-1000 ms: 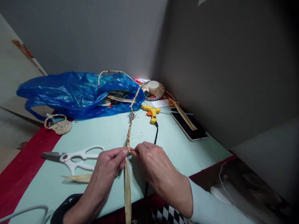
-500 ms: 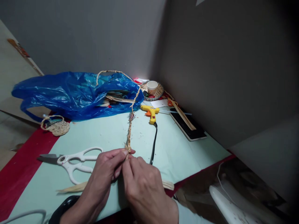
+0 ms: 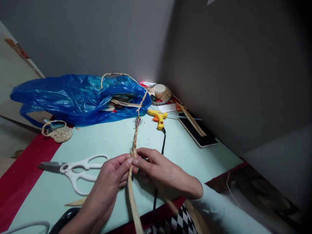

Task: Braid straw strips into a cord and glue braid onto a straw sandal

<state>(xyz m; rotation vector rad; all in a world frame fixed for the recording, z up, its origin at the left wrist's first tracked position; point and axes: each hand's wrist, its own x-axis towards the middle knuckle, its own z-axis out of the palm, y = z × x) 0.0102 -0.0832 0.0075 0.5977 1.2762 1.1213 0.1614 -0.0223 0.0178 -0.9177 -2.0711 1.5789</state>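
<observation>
Half a second ago the right hand [image 3: 161, 169] was on the near side of the left hand [image 3: 113, 173]; now it has swung to the right and farther off, opposite the left one across the work, and a long loose strip [image 3: 133, 201] shows below them. Both hands are pinched narrow, thumbs and fingertips meeting on the near end of a pale plaited cord [image 3: 135, 138], which lies mid-table. Its long axis runs near to far: from the fingers the cord goes away over the pale green tabletop [image 3: 192, 156], leaning slightly right, climbs the right end of a blue plastic bag [image 3: 70, 99], then bends left along the bag's top. From the same grip, the loose strip runs the opposite way, toward the near edge, slanting a little right. White-handled scissors [image 3: 80, 168] lie left of the left hand, blades pointing left. Beyond the right hand, a yellow glue gun [image 3: 158, 117] lies right of the cord, nozzle to the left, handle toward the near side.
</observation>
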